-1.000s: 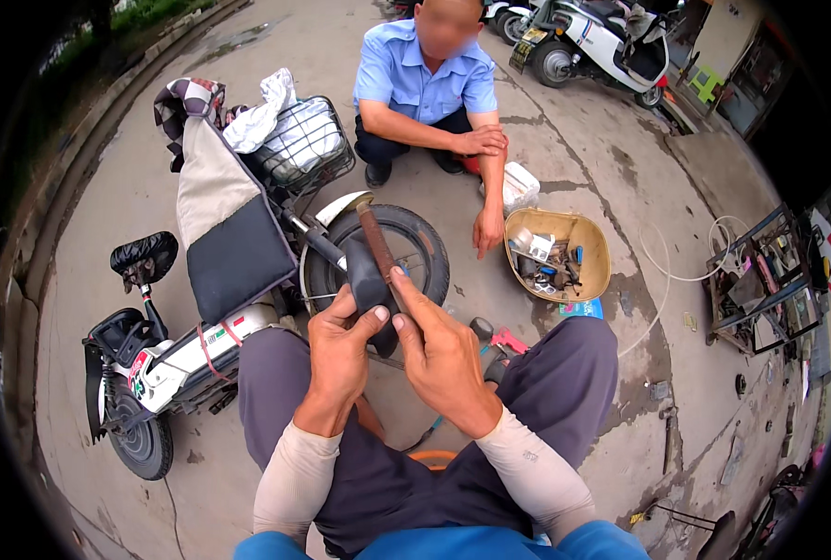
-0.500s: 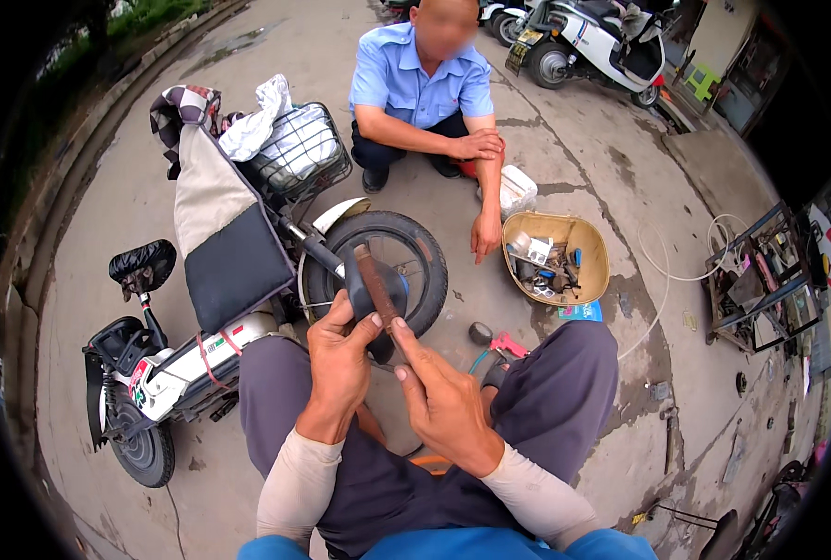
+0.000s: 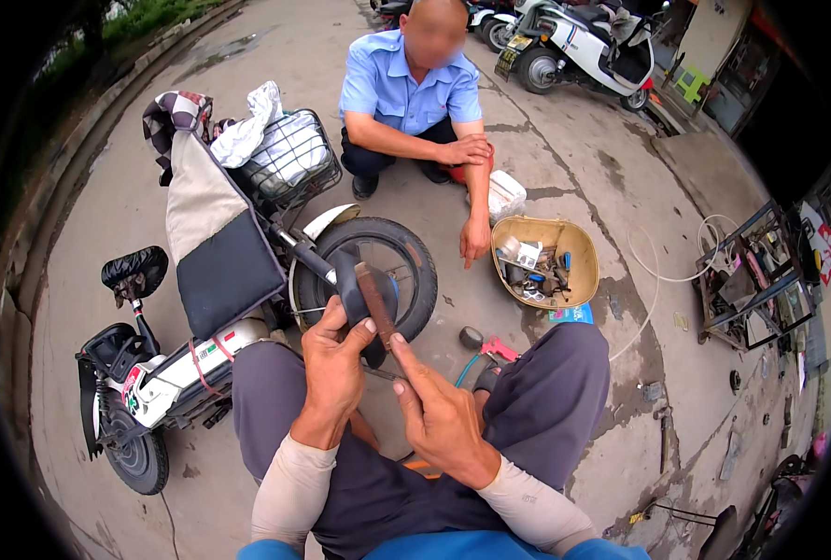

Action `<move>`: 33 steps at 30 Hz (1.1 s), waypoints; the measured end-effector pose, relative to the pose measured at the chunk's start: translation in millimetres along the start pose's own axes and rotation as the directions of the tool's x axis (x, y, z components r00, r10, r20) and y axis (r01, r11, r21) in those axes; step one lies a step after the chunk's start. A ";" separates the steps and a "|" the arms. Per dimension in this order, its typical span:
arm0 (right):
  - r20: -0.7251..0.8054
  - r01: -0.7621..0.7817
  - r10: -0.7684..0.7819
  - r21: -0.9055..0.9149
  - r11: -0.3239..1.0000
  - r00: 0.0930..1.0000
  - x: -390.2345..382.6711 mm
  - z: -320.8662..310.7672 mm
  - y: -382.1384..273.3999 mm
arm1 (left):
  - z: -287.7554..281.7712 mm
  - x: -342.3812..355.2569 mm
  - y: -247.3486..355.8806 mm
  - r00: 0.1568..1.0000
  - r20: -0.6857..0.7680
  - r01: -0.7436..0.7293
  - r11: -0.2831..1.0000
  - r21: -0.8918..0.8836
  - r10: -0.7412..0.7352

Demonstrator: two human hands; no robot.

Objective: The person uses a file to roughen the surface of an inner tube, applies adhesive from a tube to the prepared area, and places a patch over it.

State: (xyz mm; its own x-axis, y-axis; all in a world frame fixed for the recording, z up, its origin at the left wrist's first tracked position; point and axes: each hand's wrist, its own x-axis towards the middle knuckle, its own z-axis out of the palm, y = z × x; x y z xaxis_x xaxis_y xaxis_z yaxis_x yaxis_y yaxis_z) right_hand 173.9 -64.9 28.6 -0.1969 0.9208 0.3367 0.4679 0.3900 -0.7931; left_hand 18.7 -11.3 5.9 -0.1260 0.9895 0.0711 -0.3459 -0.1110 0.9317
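Outside on grey pavement by a small scooter [image 3: 201,308], the left hand [image 3: 333,369] is curled tight around a black rubber piece [image 3: 352,294], and the right hand [image 3: 439,411], half open, presses a brown flat tool [image 3: 375,303] against it.
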 end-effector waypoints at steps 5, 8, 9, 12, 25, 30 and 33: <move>0.035 -0.002 0.006 -0.111 0.994 0.999 34.8 10.6 0.0 | -3.6 1.1 -2.2 0.999 0.024 0.026 1.000 -0.012 -0.026; 0.003 0.006 -0.006 -0.062 0.998 1.000 1.8 10.0 4.2 | -1.1 2.3 1.4 1.000 0.027 0.000 1.000 -0.022 0.001; 0.007 0.013 -0.013 -0.073 0.997 1.000 1.6 6.6 4.3 | 1.1 5.2 1.8 0.999 0.043 -0.007 1.000 -0.030 0.008; -0.009 0.004 -0.004 -0.086 0.996 1.000 3.3 6.1 5.3 | -5.3 1.8 -4.4 0.998 0.064 0.029 0.999 0.014 -0.030; -0.018 0.037 -0.040 -0.156 0.987 0.999 -5.3 15.2 9.5 | -6.7 -4.0 2.0 0.999 0.033 0.026 0.998 -0.058 -0.024; -0.106 0.121 -0.131 -0.098 0.988 0.986 4.5 25.4 19.6 | -3.8 -2.9 7.8 1.000 0.006 0.025 0.992 -0.125 -0.024; -0.108 0.161 -0.172 -0.103 0.982 0.979 -22.0 27.6 24.8 | -4.0 -2.7 5.8 1.000 0.018 -0.013 0.997 -0.081 0.014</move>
State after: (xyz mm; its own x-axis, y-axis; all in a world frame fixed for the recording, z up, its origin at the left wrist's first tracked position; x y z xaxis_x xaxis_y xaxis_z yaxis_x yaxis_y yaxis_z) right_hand 166.1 -75.4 -12.5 -0.1802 0.8347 0.5205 0.5164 0.5306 -0.6722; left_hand 13.3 -15.0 9.7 -0.1144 0.9893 0.0906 -0.4181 -0.1307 0.8990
